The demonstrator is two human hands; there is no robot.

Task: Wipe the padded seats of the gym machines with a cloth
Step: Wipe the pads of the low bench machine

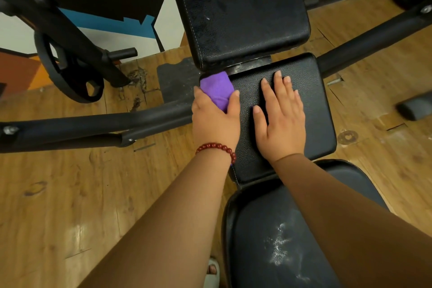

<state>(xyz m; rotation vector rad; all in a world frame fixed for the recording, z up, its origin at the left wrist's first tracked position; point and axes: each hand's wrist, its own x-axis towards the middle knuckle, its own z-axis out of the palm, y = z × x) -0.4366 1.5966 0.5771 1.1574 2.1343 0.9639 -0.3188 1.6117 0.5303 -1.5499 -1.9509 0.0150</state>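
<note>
At the far left corner of the seat [315, 105], your left grip [215, 119] curls round the purple cloth [216, 87], pressing it down; your right grip [279, 119] lies flat, fingers spread. Sweep the cloth rightward in overlapping strokes, moving that flat grip clear.

Three pads [243, 7] [313, 105] [292, 241], one cloth [216, 87], two hands [215, 121] [280, 121], one weight plate [67, 70]

The cloth [217, 91] is coloured purple. The seat [315, 110] is covered in black with a fine pebbled grain. The backrest [245, 7] is black too, lined with pale stitching. The bracelet [217, 146] is strung with dark red beads. The sleeves [163, 217] are brown. The floor [58, 194] is patterned in tan wood grain. The near pad [257, 217] is dark, flecked with white.
</note>
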